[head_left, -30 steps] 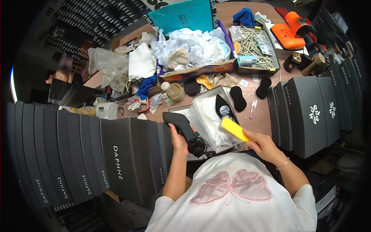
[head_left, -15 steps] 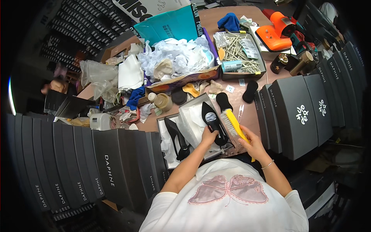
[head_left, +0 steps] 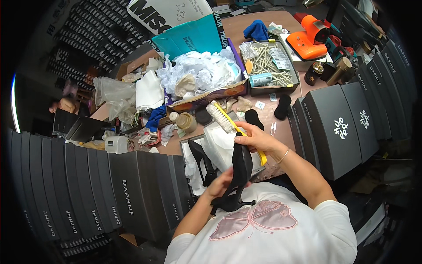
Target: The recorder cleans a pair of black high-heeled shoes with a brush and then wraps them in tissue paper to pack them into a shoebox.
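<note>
Left hand (head_left: 220, 184): curled round the black shoe (head_left: 241, 165), before the white shirt (head_left: 277, 235)
Right hand (head_left: 258, 140): at its toe, clamped on the yellow brush (head_left: 227, 119)
Black shoe: likely light, stiff-soled; hold mid-body, sparing the slim heel
Second shoe (head_left: 196, 150): amid white tissue (head_left: 220, 145)

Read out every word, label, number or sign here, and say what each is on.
I won't copy the wording, only where it stands:
White capitals: dark grey boxes, left and right.
White rounded symbols: large box faces at right.
Bold black letters and handwritten digits: white panel, back.
White letters: black strip beside turquoise flap.
Too small to read: print on that flap, the light-blue packet and small white card.
</note>
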`<state>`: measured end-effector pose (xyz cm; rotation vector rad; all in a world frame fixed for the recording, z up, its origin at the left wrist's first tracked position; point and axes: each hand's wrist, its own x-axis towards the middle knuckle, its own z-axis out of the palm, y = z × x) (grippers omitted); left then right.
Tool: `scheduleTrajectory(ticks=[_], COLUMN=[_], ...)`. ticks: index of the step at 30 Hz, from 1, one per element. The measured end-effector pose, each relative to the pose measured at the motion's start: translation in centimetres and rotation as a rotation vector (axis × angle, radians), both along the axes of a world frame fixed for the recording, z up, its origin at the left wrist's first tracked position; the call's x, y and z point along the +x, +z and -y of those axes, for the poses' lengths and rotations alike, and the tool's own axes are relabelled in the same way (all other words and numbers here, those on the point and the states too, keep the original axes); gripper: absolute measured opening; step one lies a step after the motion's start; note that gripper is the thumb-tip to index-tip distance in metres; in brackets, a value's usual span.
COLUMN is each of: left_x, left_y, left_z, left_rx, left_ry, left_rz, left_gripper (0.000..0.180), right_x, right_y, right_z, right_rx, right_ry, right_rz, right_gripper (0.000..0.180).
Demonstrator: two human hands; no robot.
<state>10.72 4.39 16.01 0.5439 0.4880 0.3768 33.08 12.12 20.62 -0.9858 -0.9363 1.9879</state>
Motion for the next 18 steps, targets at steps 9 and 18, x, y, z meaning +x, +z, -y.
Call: scheduleTrajectory(ticks=[9, 18], left_x=[1.3, 1.6], left_y=[1.2, 2.4], left_z=[-0.6, 0.2], left_rx=[-0.138, -0.041], left_ry=[0.25, 0.223], left_rz=[0.142, 0.168], left_gripper=[0.084, 0.088], right_x=[1.2, 6.4], right_y=[-3.6, 5.3], right_z=[2.7, 9.9], right_rx=[0.557, 1.027], right_ry=[-0.489, 0.046], right_rz=[0.517, 1.417], right_gripper=[0.055, 0.046])
